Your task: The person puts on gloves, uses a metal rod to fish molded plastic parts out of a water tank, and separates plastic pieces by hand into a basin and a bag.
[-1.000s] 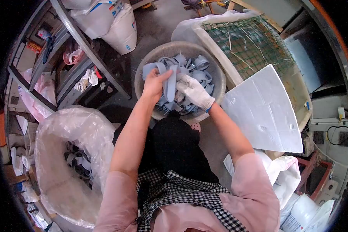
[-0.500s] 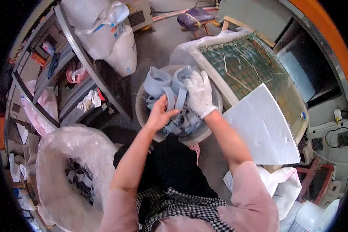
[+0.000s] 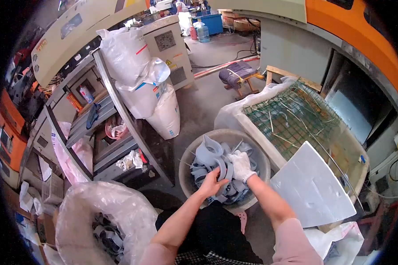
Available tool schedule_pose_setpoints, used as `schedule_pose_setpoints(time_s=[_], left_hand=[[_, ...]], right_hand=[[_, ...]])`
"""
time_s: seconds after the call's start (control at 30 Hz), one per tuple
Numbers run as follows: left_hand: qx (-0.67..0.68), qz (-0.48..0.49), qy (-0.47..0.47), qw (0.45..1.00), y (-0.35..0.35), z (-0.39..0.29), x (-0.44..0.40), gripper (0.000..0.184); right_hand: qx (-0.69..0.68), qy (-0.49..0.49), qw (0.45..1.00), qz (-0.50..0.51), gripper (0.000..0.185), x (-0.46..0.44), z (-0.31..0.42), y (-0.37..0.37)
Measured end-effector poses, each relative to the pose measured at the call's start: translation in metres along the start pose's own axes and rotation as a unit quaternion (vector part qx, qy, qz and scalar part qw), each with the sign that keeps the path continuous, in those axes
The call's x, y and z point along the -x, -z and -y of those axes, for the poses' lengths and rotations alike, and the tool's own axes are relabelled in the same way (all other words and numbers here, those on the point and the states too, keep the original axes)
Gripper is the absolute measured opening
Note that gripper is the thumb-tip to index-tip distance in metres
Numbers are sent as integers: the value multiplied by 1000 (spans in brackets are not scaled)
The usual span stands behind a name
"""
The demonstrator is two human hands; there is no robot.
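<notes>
My bare left hand [image 3: 213,183] is closed on the curved handle of a grey-blue plastic jug-shaped part [image 3: 208,150], above a round grey tub [image 3: 185,179]. Just to its right, my right hand [image 3: 242,166], in a white glove, has its fingers bent down at the parts beside that piece; what its fingertips hold is hidden. Many similar grey-blue parts [image 3: 234,189] lie in the tub under both hands.
At the lower left stands a clear plastic-lined bag [image 3: 77,207] with grey pieces inside. A metal rack [image 3: 119,104] and stacked white sacks [image 3: 163,115] rise beyond. To the right are a netted basin [image 3: 263,145] and a white board [image 3: 311,187].
The camera view has tilted up. My hands first held a long strip-like part low in the tub, then raised jug-shaped parts; now the hands are lower around one of them.
</notes>
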State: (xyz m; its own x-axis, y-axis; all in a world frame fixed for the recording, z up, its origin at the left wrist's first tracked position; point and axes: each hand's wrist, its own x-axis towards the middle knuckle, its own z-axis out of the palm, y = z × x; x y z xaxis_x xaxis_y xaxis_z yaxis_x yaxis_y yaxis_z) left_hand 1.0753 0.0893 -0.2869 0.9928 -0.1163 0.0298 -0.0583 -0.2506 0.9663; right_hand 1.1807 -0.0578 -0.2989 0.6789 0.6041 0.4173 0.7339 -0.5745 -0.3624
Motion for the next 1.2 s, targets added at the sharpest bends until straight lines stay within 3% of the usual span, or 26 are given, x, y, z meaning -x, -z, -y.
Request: schedule_pose_setpoints(time_s=[0.07, 0.2, 0.27, 0.33, 0.4, 0.63, 0.77, 0.87, 0.93, 0.97, 1.0, 1.07, 1.2], left_hand=[[101, 16, 40, 994, -4, -3, -3, 40], [45, -2, 90, 995, -16, -3, -11, 21], [44, -29, 82, 995, -21, 9, -12, 21], [37, -54, 63, 996, -24, 17, -16, 23], [-164, -110, -10, 980, -27, 17, -13, 36], [-277, -141, 32, 950, -24, 7, -10, 53], [-222, -169, -8, 960, -19, 17, -14, 56], [-260, -175, -7, 949, -16, 20, -15, 53], [-159, -264, -3, 951, -15, 17, -20, 50], [-142, -288, 33, 946, -13, 12, -21, 48], [-140, -289, 33, 946, -12, 9, -21, 48], [-45, -282, 50, 957, -11, 4, -22, 47], [-55, -260, 92, 960, -7, 18, -25, 47]], right_hand=[[-1, -33, 999, 14, 34, 5, -1, 3], [33, -6, 999, -22, 39, 12, -12, -16], [23, -37, 999, -22, 40, 23, -8, -16], [17, -67, 997, -33, 42, 23, -6, -15], [-26, -100, 995, -4, 49, 21, -13, -28], [-52, -76, 995, 45, 35, 10, -8, -17], [32, -96, 989, 107, 37, 11, -9, -27], [81, -107, 989, 64, 47, 9, -4, -33], [53, -101, 991, -73, 60, 7, 15, -14], [19, -109, 989, -94, 68, 4, 32, 0], [20, -109, 990, -93, 68, 4, 33, 0], [60, -5, 995, -76, 72, 3, 34, 1], [21, -66, 997, -20, 73, 7, 27, 8]])
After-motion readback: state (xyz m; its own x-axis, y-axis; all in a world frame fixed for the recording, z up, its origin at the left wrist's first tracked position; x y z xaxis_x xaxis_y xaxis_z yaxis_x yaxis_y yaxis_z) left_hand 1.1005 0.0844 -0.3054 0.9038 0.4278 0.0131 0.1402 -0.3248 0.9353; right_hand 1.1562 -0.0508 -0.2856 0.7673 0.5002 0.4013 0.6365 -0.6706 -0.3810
